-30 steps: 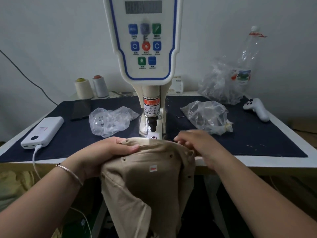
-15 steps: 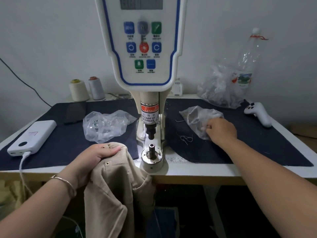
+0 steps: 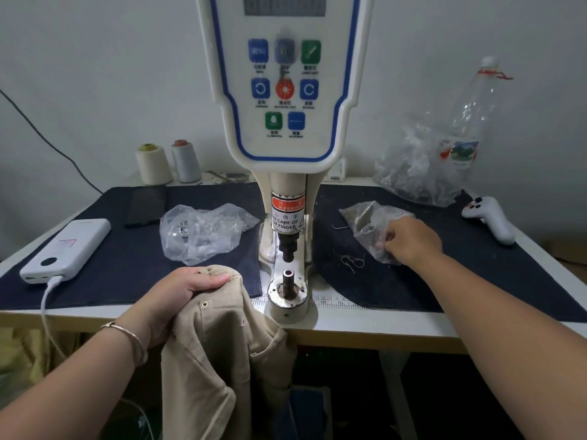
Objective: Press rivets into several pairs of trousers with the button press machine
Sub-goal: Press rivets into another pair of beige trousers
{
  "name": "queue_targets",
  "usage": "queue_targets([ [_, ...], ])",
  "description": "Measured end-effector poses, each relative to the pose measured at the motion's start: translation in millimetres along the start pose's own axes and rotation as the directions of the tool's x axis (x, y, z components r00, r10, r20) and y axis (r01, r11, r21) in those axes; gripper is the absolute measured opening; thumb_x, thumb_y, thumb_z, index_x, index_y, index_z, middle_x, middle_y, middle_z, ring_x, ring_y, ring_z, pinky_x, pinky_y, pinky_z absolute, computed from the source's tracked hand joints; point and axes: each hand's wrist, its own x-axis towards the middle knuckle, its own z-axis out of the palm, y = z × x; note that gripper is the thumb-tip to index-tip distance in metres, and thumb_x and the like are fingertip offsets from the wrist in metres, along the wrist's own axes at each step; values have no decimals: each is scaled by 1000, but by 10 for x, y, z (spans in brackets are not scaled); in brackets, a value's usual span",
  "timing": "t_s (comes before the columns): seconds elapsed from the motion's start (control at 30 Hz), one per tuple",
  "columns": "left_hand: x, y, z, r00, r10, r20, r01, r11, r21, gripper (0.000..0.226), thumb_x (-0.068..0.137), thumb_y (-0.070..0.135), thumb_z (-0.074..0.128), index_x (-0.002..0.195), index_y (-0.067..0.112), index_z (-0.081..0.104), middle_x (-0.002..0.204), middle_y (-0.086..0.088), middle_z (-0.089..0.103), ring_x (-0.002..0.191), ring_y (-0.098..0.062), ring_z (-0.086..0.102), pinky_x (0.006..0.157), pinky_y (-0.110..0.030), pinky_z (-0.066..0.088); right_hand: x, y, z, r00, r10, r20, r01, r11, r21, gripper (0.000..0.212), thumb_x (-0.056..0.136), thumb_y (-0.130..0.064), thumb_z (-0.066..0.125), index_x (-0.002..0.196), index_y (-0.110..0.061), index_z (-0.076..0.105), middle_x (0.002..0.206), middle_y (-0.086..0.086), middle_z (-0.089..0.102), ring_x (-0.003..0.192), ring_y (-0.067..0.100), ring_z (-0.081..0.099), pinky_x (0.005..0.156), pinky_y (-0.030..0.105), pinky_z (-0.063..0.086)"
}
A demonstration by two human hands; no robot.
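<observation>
The button press machine stands mid-table, its upper punch raised above the bare lower die. My left hand grips the waistband of beige trousers, which hang over the table's front edge just left of the die; a brass rivet shows below my fingers. My right hand reaches to the right of the machine, its fingers curled into a small clear plastic bag of rivets. Whether those fingers hold anything is hidden by the plastic.
A second clear bag of metal parts lies left of the machine. A white power bank with cable and a dark phone sit far left. Two thread spools, a big crumpled bag, a plastic bottle and a white controller are also in view.
The trousers came off the die and now hang left of it in my left hand. My right hand let go of them and went right into the rivet bag.
</observation>
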Motion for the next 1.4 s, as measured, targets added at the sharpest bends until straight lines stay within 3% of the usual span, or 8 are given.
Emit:
queue_targets([
  [0.2,3,17,17,1000,-5,-12,5,1000,2,32,70,28,75,88,1,77,92,-21,74,79,-26,70,75,-34,54,34,-28,68,1000,-7,-22,6,1000,-21,12,92,-31,60,90,-21,67,100,5,64,95,27,62,69,30,43],
  [0.47,-26,20,43,999,-2,-33,2,1000,5,26,68,28,76,80,5,78,86,-17,73,74,-23,69,73,-33,53,-76,53,169,974,-14,-227,35,996,86,27,88,-20,60,63,-26,54,75,1,60,72,24,57,56,27,37],
  [0.67,-9,4,39,998,-3,-56,3,1000,4,51,67,28,76,101,-9,70,93,-21,71,83,-29,66,81,-39,50,-219,182,114,955,-45,-292,112,970,216,8,86,-21,65,81,-21,72,77,0,66,75,21,59,65,30,46],
  [0.83,-34,22,45,999,-10,-37,10,1000,8,43,70,28,75,98,-5,74,93,-20,73,80,-26,69,78,-35,52,-606,107,58,815,119,-566,226,836,501,7,86,-16,68,83,-11,72,80,3,69,72,20,61,63,28,44],
  [0.93,-54,39,52,1000,-10,-28,11,1000,12,30,72,27,74,89,3,79,94,-19,75,81,-25,71,80,-36,52,-981,-246,14,926,154,-343,224,509,831,6,84,-18,72,79,-17,72,69,-4,70,64,8,64,58,21,46],
  [1.07,-75,39,71,998,-7,-62,7,1000,9,38,67,30,76,92,1,77,96,-19,74,85,-27,70,85,-39,52,-1293,-710,16,986,-11,164,-161,132,978,4,83,-12,72,80,-10,70,64,1,71,48,5,59,44,16,42],
  [1.17,-88,48,87,998,3,-69,-2,1000,13,33,70,28,75,92,4,79,98,-18,76,88,-26,71,85,-37,53,-1345,-892,0,931,-112,348,-348,23,937,5,85,-7,69,81,-5,68,56,2,66,41,7,54,38,15,34],
  [1.4,-80,50,96,998,4,-69,-3,1000,18,18,86,20,70,89,4,78,94,-18,76,81,-23,71,77,-33,54,-1398,-1018,11,816,-200,542,-557,-26,830,9,86,-4,66,78,-5,65,54,1,62,38,6,51,33,13,28],
])
